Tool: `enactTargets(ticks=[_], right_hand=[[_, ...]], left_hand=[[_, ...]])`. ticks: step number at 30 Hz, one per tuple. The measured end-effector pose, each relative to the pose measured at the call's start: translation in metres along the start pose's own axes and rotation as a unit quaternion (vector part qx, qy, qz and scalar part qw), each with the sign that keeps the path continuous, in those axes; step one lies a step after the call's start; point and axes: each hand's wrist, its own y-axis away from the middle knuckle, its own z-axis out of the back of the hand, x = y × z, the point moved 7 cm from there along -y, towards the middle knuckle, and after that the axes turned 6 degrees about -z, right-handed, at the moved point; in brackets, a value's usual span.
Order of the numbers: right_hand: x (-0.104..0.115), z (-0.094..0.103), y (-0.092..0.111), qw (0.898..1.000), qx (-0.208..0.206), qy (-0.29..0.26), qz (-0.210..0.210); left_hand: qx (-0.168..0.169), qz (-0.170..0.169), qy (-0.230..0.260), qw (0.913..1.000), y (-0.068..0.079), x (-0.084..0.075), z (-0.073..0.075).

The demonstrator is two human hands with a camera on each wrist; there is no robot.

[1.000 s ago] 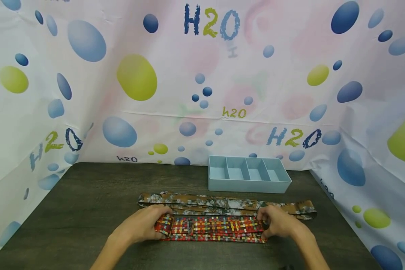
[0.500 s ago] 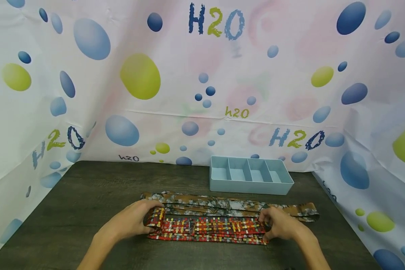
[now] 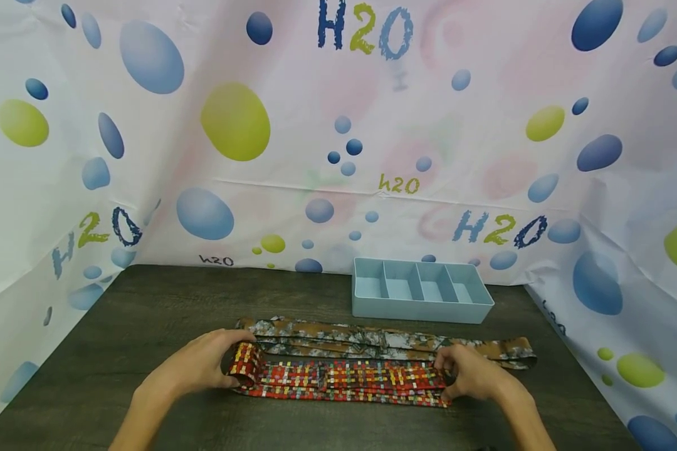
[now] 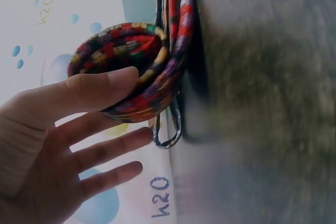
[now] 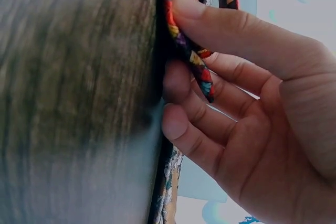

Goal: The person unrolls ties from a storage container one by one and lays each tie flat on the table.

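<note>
A red band (image 3: 361,376) of multicoloured woven-look fabric, folded lengthwise in layers, lies across the table. Its left end curls up into a loose loop (image 4: 144,107), which my left hand (image 3: 188,366) holds between thumb and fingers. In the left wrist view the thumb lies over the loop's edge and two fingers stick out past it. At the other end, my right hand (image 3: 476,374) pinches the folded layers (image 5: 181,38), with two fingertips low by the tabletop. Just behind lies a brown, grey and white patterned band (image 3: 321,331), also folded; my right hand overlaps it in the head view.
A pale blue tray (image 3: 423,309) with several compartments stands at the back right of the dark wooden table (image 3: 163,313). A white sheet (image 3: 293,75) printed with blue and green spots hangs behind and along both sides.
My left hand has moved left with the red band's left end, which now curls into a rounder, more upright loop. My right hand stays at the right end, and the head view has shifted slightly.
</note>
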Motion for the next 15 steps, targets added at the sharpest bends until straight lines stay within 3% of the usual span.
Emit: enactTargets(ticks=[15], right_hand=[[0.003, -0.001, 0.001, 1.0, 0.005, -0.028, 0.007]], left_hand=[[0.035, 0.05, 0.005, 0.9981, 0.003, 0.02, -0.002]])
